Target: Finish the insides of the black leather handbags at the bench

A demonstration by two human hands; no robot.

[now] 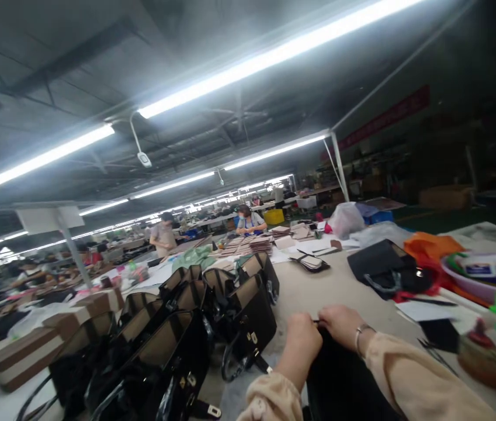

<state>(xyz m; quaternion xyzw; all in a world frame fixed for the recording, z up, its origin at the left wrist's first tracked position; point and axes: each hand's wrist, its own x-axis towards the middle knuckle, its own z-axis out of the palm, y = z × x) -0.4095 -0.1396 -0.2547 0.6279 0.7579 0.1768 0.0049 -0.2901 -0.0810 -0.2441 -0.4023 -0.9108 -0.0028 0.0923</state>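
My left hand (301, 344) and my right hand (343, 328) are close together at the lower middle, fingers closed on the top edge of a black handbag (339, 383). Its lower part runs out of the picture, and its front is too dark to make out. Left of my hands, several finished-looking black handbags (254, 313) with beige linings stand upright, mouths open, with metal clasps and wrapped handles. A bracelet (361, 336) circles my right wrist.
To the right lie a black bag flap-side up (388, 269), an orange bag (432, 248), a lilac basin (493, 289), scissors (438, 354) and a glue bottle (484, 354). Brown-and-cream blocks (24, 356) stand far left. Stacked brown pieces (248, 242) lie ahead, near a co-worker (250, 222).
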